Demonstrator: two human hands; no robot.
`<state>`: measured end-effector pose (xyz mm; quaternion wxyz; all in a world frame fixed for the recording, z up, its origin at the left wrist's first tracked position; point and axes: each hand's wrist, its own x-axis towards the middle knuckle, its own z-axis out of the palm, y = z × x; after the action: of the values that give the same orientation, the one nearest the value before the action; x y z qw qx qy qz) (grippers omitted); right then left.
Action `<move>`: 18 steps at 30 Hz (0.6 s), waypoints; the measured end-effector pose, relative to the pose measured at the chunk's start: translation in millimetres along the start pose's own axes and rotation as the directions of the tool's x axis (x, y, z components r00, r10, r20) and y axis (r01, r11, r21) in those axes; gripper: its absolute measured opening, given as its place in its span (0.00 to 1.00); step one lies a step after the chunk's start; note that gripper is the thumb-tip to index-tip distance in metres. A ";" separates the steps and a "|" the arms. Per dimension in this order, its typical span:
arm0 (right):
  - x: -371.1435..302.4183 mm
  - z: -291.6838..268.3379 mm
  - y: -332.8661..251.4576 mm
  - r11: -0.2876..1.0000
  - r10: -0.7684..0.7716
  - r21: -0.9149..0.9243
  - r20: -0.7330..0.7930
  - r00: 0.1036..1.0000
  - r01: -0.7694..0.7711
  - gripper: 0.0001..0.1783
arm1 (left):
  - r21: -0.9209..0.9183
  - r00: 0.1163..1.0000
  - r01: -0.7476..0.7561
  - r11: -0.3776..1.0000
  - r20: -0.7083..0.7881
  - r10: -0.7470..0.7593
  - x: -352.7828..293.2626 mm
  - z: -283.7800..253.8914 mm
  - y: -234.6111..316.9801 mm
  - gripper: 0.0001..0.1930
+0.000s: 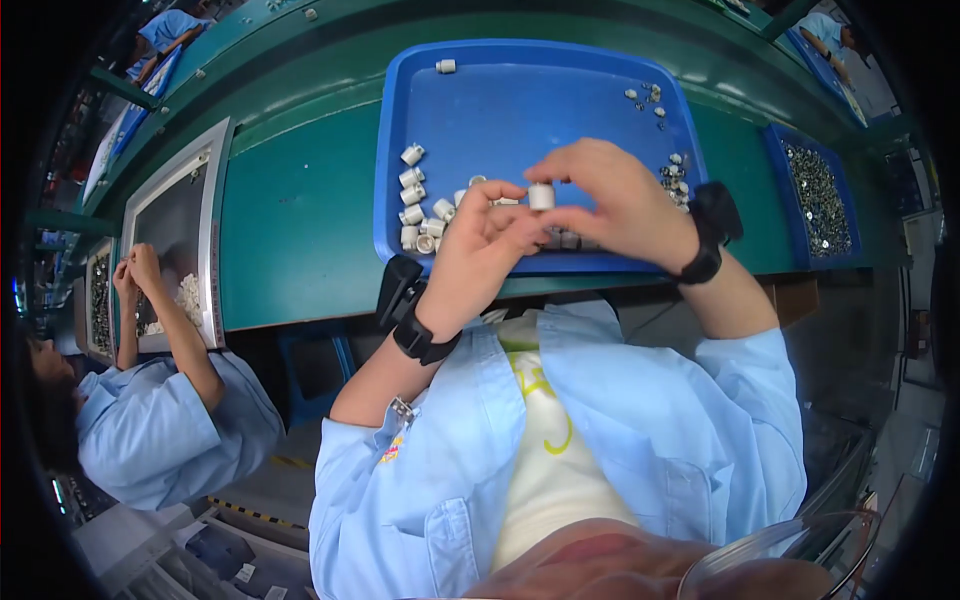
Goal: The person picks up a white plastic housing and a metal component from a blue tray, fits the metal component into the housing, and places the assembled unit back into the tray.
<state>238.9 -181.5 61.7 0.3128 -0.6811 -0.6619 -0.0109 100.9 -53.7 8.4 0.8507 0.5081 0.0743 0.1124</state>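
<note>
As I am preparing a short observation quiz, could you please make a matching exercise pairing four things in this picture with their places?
Things:
1. Silver-framed dark tray
2. White cylindrical part
3. Small blue rectangular tray of tiny parts
4. Large blue rectangular tray

Places:
A. Beneath the wearer's two hands
B. Before the seated co-worker
C. At the right hand's fingertips
D. Right of both forearms

Pairs: 1-B, 2-C, 3-D, 4-A

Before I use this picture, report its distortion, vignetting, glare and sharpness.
Head view: fisheye distortion bows the blue plastic tray and green workbench; head view: black vignetting swallows the corners; head view: pale sheen lies on the green panel beyond the tray; head view: the white cylindrical fitting in the right hand reads clearly in outline.
</note>
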 end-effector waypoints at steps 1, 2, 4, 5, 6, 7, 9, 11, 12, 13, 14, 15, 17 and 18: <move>-9.1 4.2 -9.0 1.000 0.012 0.002 -0.004 1.000 -0.012 0.19 | -0.026 0.999 0.028 0.999 0.047 -0.026 -0.1 2.6 -3.3 0.13; -18.0 11.0 -16.6 1.000 0.004 -0.022 -0.048 0.999 -0.005 0.19 | -0.052 0.994 0.057 0.997 0.095 -0.052 -0.3 4.9 -6.8 0.14; -33.3 17.0 -22.9 0.996 -0.010 -0.085 -0.137 0.991 -0.002 0.20 | -0.078 0.983 0.100 0.992 0.160 -0.086 0.4 10.6 -14.3 0.16; -38.5 15.4 -22.6 0.996 0.004 -0.088 -0.139 0.990 -0.017 0.20 | -0.055 0.987 0.079 0.995 0.147 -0.070 -0.3 11.4 -17.5 0.15; -42.8 13.5 -21.5 0.996 0.035 -0.071 -0.182 0.983 -0.049 0.20 | -0.033 0.990 0.057 0.998 0.133 -0.053 -1.2 11.2 -20.4 0.15; -46.5 11.6 -19.4 0.996 0.064 -0.053 -0.224 0.973 -0.078 0.19 | -0.011 0.992 0.035 0.999 0.119 -0.033 -2.1 11.1 -22.7 0.15; -54.6 2.6 -4.5 0.993 0.101 -0.036 -0.270 0.957 -0.115 0.19 | 0.021 0.994 0.055 0.998 0.091 -0.057 -2.9 11.4 -17.6 0.14; -77.6 -14.6 34.8 0.892 0.407 -0.089 -0.269 0.873 -0.443 0.17 | 0.085 0.997 0.082 0.993 0.010 -0.083 -4.7 10.1 -14.0 0.14; -90.8 -19.7 48.8 0.891 0.410 -0.086 -0.269 0.871 -0.446 0.17 | 0.087 0.996 0.086 0.993 0.010 -0.087 -6.2 9.8 -13.9 0.14; -98.1 -26.2 56.3 0.785 0.523 -0.295 -0.155 0.838 -0.544 0.16 | 0.090 0.996 0.089 0.992 -0.002 -0.089 -6.7 9.4 -14.1 0.13; -101.3 -29.1 60.1 0.643 0.639 -0.502 -0.064 0.766 -0.578 0.14 | 0.094 0.996 0.093 0.991 -0.016 -0.092 -7.0 9.1 -14.3 0.13; -103.8 -28.6 63.8 0.642 0.641 -0.502 -0.063 0.765 -0.579 0.14 | 0.097 0.995 0.096 0.991 -0.030 -0.093 -7.1 8.9 -14.6 0.13; -105.3 -26.8 68.7 0.618 0.697 -0.475 -0.040 0.716 -0.627 0.11 | 0.095 0.995 0.096 0.991 -0.022 -0.095 -6.7 8.0 -16.5 0.13; -104.3 -25.6 69.8 0.606 0.722 -0.461 -0.025 0.692 -0.649 0.10 | 0.094 0.995 0.096 0.991 -0.017 -0.094 -6.9 6.9 -18.2 0.13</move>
<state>299.7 -281.1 8.8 0.0774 -0.9325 -0.3523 0.0186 98.0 -69.7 -4.2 0.8294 0.5432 0.1092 0.0714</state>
